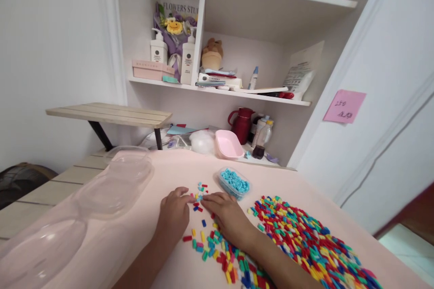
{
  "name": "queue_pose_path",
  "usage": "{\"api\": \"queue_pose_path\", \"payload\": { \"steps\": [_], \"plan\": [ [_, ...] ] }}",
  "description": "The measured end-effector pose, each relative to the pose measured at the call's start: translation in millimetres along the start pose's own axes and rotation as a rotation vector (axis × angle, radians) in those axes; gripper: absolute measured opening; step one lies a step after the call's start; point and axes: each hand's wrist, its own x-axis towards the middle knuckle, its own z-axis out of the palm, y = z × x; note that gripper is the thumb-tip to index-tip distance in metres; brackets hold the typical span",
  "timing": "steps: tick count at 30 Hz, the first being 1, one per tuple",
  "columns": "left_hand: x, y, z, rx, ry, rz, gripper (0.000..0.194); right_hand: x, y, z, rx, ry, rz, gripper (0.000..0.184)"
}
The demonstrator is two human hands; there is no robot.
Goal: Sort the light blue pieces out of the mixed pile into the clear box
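My left hand [174,211] rests on the pink tabletop, its fingers apart and the tips at a small cluster of coloured plastic pieces [196,198]. From the other side my right hand [228,217] lies nearly flat, fingertips touching the edge of the same cluster. Nothing shows gripped in either hand. Just beyond my right hand stands a clear plastic tub [221,186] filled with light-blue pieces [234,179]. Loose mixed pieces [212,241] spread below my right hand and partly under its forearm.
A large pile of mixed coloured pieces [305,239] covers the right of the table. Several clear empty containers [105,196] line the left side. Behind stand a pink basin [228,144], a red jug [241,125] and a bottle of dark liquid [262,137]. A slatted wooden shelf [111,114] juts in at left.
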Motion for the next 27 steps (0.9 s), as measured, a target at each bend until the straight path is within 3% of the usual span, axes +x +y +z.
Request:
{"api": "queue_pose_path", "payload": {
  "steps": [6,17,23,27],
  "plan": [
    [3,-2,-2.4,-0.039,0.025,-0.036,0.046,0,1,2,0.016,0.020,0.009,0.062],
    [1,-1,0.5,0.139,-0.104,0.007,0.062,0,1,1,0.034,0.024,0.027,0.063],
    [2,3,-3.7,0.119,-0.112,-0.009,0.061,2,8,3,0.193,0.152,0.067,0.038],
    [2,3,-2.8,0.103,-0.098,-0.007,0.059,3,12,6,0.250,0.198,0.071,0.032]
  ]
}}
